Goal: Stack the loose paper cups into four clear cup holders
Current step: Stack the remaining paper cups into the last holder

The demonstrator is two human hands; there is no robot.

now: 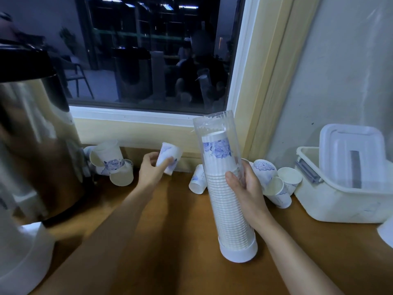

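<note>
Only two bare limbs of the person are in view. The bare, slim-fingered left hand narrows at the wrist into a long, slender, uncovered left forearm, which stays unclothed all the way to the lower edge of the view. The bare right hand, with its rounded thumb, joins a right forearm that is equally uncovered, with skin showing along its whole visible length. The fingernails seem short and plain, though dim light and blur leave that uncertain
</note>
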